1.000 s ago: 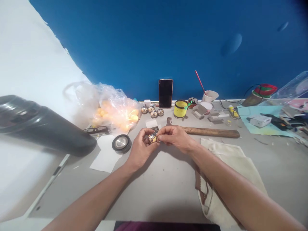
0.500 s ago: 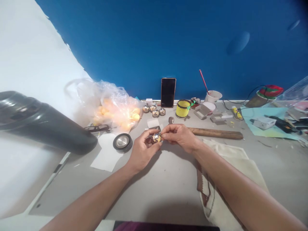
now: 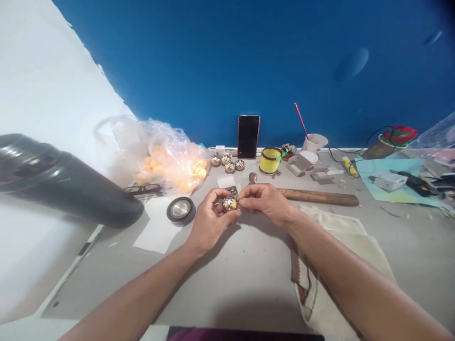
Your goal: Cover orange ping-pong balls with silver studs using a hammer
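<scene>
A small ball [image 3: 229, 203], mostly covered in shiny mirror-like pieces with a yellow-orange patch showing on its right side, is held between the thumb and fingers of my left hand [image 3: 208, 222]. My right hand [image 3: 265, 202] is closed in a pinch against the ball's right side; whatever sits between those fingertips is too small to make out. Just behind the ball, partly hidden by my fingers, lies an open small box [image 3: 227, 182] with silvery bits by it. Several similar shiny balls [image 3: 230, 166] rest farther back.
A plastic bag of orange balls [image 3: 170, 166], a black round lid [image 3: 181, 210] and a large dark bottle [image 3: 71, 184] are on the left. Behind stand a phone [image 3: 248, 136] and a yellow tape roll [image 3: 269, 161]. A wooden-handled hammer [image 3: 320, 196] and cream cloth bag [image 3: 355, 246] lie right.
The ball has shifted and turned very slightly in my left fingers. My right fingertips stay pinched at its side; the rest looks the same.
</scene>
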Tool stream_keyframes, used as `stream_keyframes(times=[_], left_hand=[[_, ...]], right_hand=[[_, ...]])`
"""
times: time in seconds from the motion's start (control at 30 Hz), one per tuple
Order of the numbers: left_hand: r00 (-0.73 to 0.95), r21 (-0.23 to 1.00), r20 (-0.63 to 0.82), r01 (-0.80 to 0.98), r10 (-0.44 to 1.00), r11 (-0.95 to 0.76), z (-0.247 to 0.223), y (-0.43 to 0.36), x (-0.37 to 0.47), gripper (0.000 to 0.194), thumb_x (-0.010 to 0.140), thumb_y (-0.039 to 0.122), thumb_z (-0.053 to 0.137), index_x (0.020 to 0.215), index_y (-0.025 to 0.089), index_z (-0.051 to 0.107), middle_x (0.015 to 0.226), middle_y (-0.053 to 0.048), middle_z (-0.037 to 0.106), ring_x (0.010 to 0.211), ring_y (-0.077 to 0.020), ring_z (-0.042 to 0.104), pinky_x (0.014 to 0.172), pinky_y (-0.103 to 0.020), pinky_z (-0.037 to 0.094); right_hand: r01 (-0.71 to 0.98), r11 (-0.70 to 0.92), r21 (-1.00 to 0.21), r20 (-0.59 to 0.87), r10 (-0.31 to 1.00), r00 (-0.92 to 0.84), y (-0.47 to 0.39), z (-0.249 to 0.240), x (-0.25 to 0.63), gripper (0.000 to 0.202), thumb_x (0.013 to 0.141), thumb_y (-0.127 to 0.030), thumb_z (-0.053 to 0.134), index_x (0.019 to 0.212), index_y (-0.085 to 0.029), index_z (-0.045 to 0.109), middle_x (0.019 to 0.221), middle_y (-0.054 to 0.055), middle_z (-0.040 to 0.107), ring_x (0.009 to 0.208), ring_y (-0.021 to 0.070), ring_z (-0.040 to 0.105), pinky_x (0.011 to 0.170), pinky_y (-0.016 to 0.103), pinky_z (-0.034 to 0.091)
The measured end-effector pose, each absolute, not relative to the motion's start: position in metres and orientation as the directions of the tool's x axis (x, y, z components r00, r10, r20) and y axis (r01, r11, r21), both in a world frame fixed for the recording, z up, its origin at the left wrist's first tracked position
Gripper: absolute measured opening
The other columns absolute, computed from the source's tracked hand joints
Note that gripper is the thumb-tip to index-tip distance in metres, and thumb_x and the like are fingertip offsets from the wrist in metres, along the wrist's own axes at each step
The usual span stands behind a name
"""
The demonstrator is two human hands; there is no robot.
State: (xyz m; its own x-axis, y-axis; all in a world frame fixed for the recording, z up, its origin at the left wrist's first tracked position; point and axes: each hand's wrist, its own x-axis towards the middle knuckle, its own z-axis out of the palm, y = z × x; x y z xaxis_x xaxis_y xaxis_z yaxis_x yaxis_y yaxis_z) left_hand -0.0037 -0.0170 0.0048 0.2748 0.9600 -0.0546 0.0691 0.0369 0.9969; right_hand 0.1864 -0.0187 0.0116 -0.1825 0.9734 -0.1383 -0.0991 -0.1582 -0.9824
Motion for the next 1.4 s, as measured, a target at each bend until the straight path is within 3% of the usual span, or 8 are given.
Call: stream_keyframes(times=[0.33,0.7,0.93,1.17,1.4], left_hand=[[0.281,0.998,-0.038,0.056,0.959,0.023,0.0059,-0.017,-0.0021,0.047,0.068,0.034,0.085,0.102,0.021,0.055,0.079,0.003,0.063,0.064,-0.0127,0.061,0.056,-0.025,0.053],[0.316,0.998,-0.045,0.051,0.948,0.03,0.0015,-0.0161,-0.0028,0.05,0.068,0.031,0.085,0.105,0.021,0.053,0.097,-0.001,0.065,0.068,-0.0137,0.065,0.063,-0.03,0.059],[0.334,0.996,-0.064,0.086,0.94,0.037,0.0065,-0.0173,-0.0017,0.047,0.068,0.03,0.084,0.107,0.019,0.059,0.078,0.002,0.066,0.063,-0.014,0.062,0.062,-0.029,0.055],[0.325,0.99,-0.029,0.143,0.945,-0.019,0.0075,-0.0183,-0.0031,0.04,0.071,0.029,0.081,0.104,0.02,0.061,0.08,0.002,0.066,0.063,-0.0129,0.059,0.059,-0.026,0.051],[0.321,0.956,0.055,0.257,0.946,-0.143,0.005,-0.0194,-0.0047,0.033,0.077,0.025,0.074,0.108,0.021,0.062,0.092,-0.001,0.069,0.079,-0.0173,0.064,0.072,-0.029,0.051]], right_hand=[[-0.072,-0.146,-0.987,-0.13,0.973,-0.191,-0.0193,0.0109,0.1876,0.023,0.066,-0.033,0.085,0.079,-0.016,0.076,0.062,-0.001,0.063,0.055,0.0092,0.045,0.052,0.025,0.032],[-0.059,-0.152,-0.987,-0.137,0.968,-0.212,-0.0192,0.0149,0.1881,0.021,0.065,-0.031,0.084,0.078,-0.017,0.076,0.062,0.0,0.065,0.055,0.0096,0.047,0.052,0.025,0.034],[-0.068,-0.154,-0.986,-0.133,0.96,-0.245,-0.0203,0.0182,0.1883,0.018,0.065,-0.029,0.082,0.075,-0.016,0.073,0.06,-0.001,0.063,0.053,0.0087,0.046,0.051,0.024,0.032],[-0.059,-0.139,-0.989,-0.118,0.957,-0.265,-0.0198,0.0125,0.1881,0.019,0.069,-0.031,0.081,0.077,-0.017,0.072,0.061,-0.001,0.062,0.053,0.009,0.046,0.051,0.024,0.032],[-0.052,-0.12,-0.991,-0.102,0.959,-0.264,-0.0185,0.0107,0.1861,0.018,0.069,-0.03,0.08,0.078,-0.017,0.073,0.064,-0.001,0.064,0.054,0.0083,0.045,0.052,0.024,0.032]])
